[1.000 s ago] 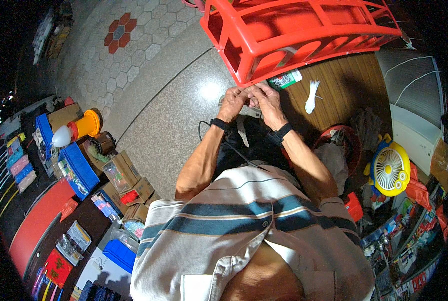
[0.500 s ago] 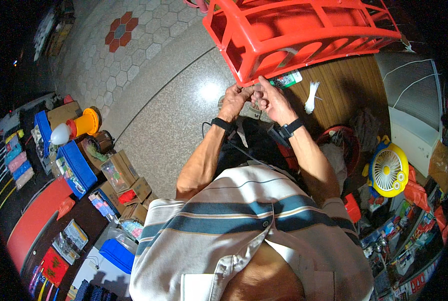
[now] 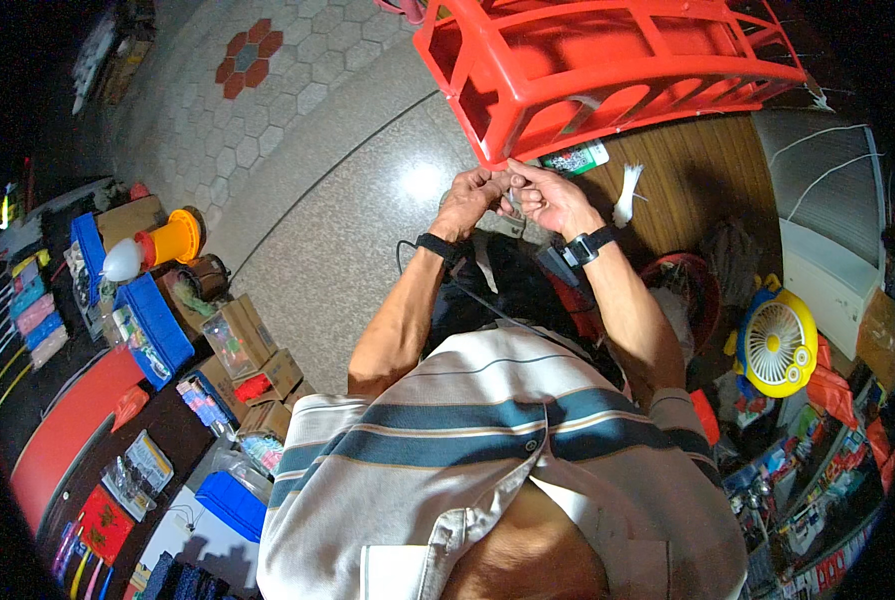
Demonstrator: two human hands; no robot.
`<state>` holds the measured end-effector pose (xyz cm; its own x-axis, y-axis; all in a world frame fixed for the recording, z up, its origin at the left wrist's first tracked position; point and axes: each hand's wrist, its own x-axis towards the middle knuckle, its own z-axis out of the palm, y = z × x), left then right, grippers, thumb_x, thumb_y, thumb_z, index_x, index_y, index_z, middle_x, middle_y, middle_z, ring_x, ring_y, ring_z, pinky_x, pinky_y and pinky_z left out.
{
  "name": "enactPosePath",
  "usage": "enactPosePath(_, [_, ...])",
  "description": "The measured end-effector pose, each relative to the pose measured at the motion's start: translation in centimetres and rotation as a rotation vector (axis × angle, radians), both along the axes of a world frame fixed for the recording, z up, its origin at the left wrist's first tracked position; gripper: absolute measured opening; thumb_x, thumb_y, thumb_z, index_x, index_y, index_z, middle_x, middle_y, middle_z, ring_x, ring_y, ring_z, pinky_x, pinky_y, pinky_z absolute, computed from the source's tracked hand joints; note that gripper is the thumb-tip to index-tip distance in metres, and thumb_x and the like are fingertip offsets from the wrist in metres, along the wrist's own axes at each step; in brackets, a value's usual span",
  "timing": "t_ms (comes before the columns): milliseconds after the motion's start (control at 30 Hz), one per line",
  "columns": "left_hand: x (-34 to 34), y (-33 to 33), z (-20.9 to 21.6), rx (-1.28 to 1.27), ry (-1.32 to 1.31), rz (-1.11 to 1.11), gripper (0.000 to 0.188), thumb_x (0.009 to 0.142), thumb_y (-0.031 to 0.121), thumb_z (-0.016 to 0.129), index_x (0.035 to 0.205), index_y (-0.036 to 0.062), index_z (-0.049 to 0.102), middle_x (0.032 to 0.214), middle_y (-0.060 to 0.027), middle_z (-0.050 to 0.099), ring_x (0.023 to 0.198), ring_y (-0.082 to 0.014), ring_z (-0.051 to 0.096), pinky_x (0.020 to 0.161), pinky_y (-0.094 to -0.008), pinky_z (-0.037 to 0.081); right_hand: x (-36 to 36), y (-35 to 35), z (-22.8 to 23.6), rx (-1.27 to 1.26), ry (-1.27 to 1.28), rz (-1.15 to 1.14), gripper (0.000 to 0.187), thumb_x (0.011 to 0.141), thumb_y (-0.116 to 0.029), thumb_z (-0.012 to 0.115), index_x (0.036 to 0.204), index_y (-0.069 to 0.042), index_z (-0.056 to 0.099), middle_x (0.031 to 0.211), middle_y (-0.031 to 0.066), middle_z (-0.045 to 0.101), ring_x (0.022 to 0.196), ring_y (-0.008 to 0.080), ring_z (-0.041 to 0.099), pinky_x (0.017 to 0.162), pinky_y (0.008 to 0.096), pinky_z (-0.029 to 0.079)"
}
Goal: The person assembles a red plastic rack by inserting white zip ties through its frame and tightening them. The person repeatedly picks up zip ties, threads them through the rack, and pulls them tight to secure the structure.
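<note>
A red plastic rack [image 3: 514,100] with cut-out sides lies tilted across the far end of a brown wood-grain table. Just below its near left corner, my left hand [image 3: 467,203] is closed, thumb and fingers pinched together. Beside it, my right hand [image 3: 559,203] is closed too, its fingers curled and a fingertip up against the rack's corner. The fingertips of both hands nearly meet there. Whatever lies between them is too small to make out. A bundle of thin white cable ties [image 3: 627,194] rests right of my right hand, and a green and white card [image 3: 579,158] sits under the rack's edge.
A yellow and blue fan [image 3: 778,343] stands at the right, above crowded shelves of small goods. Blue bins [image 3: 155,334] and cardboard boxes [image 3: 239,343] fill the left side. The brown table [image 3: 712,170] borders a speckled floor [image 3: 317,245]. A red basket [image 3: 705,300] is near my right forearm.
My right hand has turned slightly at the wrist, and its fingers are curled more closely. Both hands stay at the rack's corner, with the whole view shifted a little.
</note>
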<state>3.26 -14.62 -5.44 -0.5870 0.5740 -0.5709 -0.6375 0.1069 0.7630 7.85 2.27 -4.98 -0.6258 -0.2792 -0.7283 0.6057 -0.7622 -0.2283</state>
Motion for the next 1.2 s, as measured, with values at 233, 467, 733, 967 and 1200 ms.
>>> enactPosePath(233, [0.0,-1.0,-0.9,0.164,-0.283,0.053,0.012,0.094,0.016,0.063,0.096,0.0039,0.064,0.073,-0.0017,0.063,0.055,-0.0094,0.058,0.050,-0.0228,0.048,0.8,0.1,-0.2,0.031,0.088,-0.021,0.014,0.093,-0.020,0.064,0.099,-0.008,0.062,0.072,-0.0057,0.052,0.049,0.0009,0.035,0.041,0.0163,0.023])
enactPosePath(467, [0.1,-0.8,-1.4,0.317,-0.483,0.126,0.011,0.095,0.014,0.061,0.094,0.0034,0.064,0.075,-0.0036,0.065,0.054,-0.0093,0.058,0.049,-0.0205,0.048,1.8,0.3,0.1,0.286,0.266,0.109,0.014,0.094,-0.024,0.063,0.094,-0.010,0.062,0.073,-0.0070,0.049,0.053,-0.0003,0.035,0.044,0.0162,0.024])
enactPosePath(733, [0.7,-0.5,-0.9,0.415,-0.581,0.233,0.013,0.095,0.014,0.060,0.096,0.0023,0.064,0.080,-0.0044,0.065,0.055,-0.0079,0.056,0.049,-0.0191,0.049,2.3,-0.6,0.6,0.431,0.394,0.070,0.015,0.094,-0.026,0.062,0.093,-0.011,0.063,0.077,-0.0079,0.055,0.059,-0.0013,0.036,0.049,0.0154,0.026])
enactPosePath(967, [1.5,0.1,-0.6,0.432,-0.612,0.301,0.014,0.096,0.015,0.059,0.101,0.0027,0.060,0.080,0.0007,0.059,0.057,-0.0032,0.050,0.048,-0.0141,0.043,2.5,-0.8,0.8,0.502,0.388,0.052,0.013,0.094,-0.025,0.063,0.092,-0.012,0.064,0.080,-0.0082,0.060,0.059,-0.0020,0.037,0.050,0.0158,0.027])
enactPosePath(1200, [1.7,0.3,-0.4,0.437,-0.710,0.368,0.013,0.096,0.014,0.058,0.102,0.0028,0.058,0.081,0.0010,0.058,0.056,-0.0021,0.047,0.046,-0.0140,0.040,2.7,-1.0,0.9,0.555,0.389,0.055,0.014,0.093,-0.026,0.064,0.091,-0.013,0.064,0.080,-0.0085,0.061,0.058,-0.0018,0.038,0.050,0.0163,0.027])
